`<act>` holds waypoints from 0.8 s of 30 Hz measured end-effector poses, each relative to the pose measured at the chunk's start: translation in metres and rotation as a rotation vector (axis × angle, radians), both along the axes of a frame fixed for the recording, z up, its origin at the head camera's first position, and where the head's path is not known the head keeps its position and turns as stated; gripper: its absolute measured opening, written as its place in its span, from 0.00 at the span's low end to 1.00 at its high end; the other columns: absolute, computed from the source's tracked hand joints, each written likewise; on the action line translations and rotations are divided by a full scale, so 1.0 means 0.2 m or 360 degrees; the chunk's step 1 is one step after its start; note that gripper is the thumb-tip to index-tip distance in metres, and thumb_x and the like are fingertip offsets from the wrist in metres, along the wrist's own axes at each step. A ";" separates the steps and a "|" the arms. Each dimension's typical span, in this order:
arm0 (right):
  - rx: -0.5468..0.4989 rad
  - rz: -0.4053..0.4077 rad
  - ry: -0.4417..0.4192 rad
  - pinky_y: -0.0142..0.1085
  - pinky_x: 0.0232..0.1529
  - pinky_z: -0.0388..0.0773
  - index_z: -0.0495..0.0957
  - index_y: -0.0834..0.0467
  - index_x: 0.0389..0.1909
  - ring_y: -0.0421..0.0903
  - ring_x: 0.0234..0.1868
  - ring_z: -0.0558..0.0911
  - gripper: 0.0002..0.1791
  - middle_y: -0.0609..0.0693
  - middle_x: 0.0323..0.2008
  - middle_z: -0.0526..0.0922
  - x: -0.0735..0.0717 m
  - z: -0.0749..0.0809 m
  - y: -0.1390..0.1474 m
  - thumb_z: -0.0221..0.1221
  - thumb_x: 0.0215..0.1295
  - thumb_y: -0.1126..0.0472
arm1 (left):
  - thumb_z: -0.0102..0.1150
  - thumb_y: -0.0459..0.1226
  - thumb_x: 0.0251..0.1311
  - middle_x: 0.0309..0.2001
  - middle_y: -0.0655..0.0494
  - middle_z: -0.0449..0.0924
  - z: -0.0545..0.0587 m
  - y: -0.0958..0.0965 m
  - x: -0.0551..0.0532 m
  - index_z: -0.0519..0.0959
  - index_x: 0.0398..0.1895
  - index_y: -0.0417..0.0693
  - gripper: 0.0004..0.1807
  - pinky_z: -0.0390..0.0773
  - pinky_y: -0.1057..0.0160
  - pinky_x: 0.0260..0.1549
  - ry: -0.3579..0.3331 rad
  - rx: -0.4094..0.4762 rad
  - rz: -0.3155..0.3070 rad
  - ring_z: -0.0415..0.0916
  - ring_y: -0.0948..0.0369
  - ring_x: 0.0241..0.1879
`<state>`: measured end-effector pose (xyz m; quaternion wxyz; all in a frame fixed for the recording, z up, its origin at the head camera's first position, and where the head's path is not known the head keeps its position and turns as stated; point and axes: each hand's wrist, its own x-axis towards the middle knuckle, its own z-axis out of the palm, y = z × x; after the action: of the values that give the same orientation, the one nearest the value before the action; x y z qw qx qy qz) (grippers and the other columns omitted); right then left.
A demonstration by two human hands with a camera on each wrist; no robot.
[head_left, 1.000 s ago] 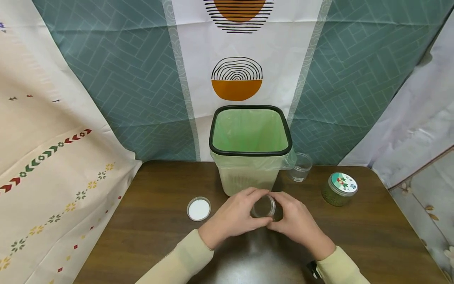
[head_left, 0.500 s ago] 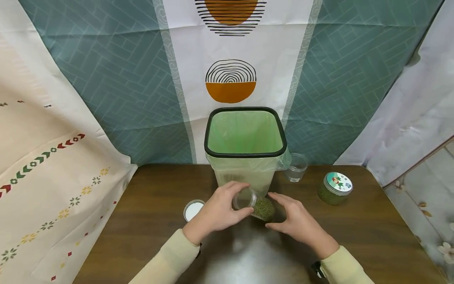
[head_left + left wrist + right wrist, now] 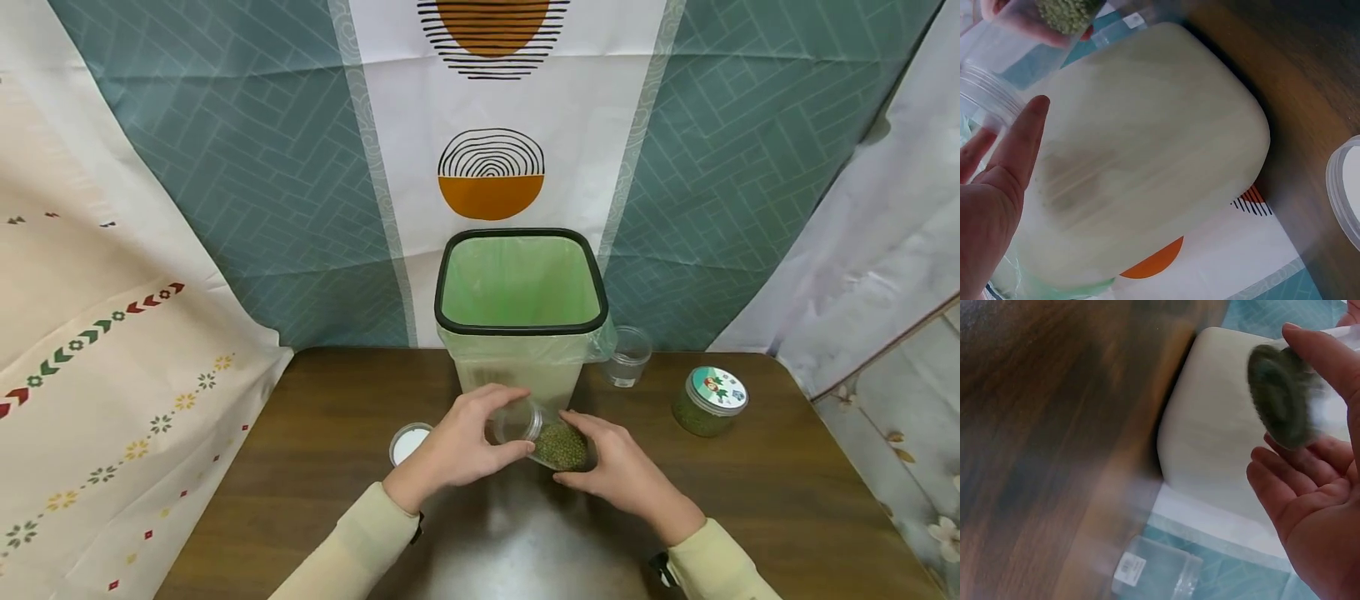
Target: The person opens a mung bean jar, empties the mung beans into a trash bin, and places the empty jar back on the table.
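A clear plastic jar with green beans inside lies tilted on its side in front of the bin, its mouth to the left. My left hand holds it near the threaded rim, thumb and fingers on either side. At the base end, my right hand curves its thumb and fingers round the jar; in the right wrist view the bean-filled base sits between them. The beans are gathered toward that base. Beside my left wrist lies a round lid with a white inside, partly hidden.
A cream bin with a black rim and green liner stands at the back of the wooden table. Right of it is a clear jar, and farther right a lidded jar of green beans. Patterned cloth hangs behind.
From upright between both hands, the jar has been tipped leftward, showing its beans. My left hand has moved left with the rim; my right hand came apart from the jar, then closed in on its base.
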<state>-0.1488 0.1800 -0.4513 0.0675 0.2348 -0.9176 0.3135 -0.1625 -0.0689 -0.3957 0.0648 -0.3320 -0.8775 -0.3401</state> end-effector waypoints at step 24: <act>-0.0102 -0.0069 0.0118 0.29 0.39 0.80 0.79 0.54 0.52 0.34 0.43 0.81 0.38 0.44 0.47 0.83 0.00 -0.07 0.03 0.76 0.33 0.49 | 0.61 0.58 0.50 0.60 0.60 0.73 -0.01 0.05 0.03 0.70 0.63 0.53 0.37 0.74 0.63 0.56 0.0001 -0.0078 -0.0002 0.70 0.64 0.60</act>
<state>-0.1479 0.1862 -0.4652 0.1158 0.2240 -0.9089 0.3323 -0.1574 -0.0589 -0.3985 0.0566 -0.3342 -0.8852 -0.3186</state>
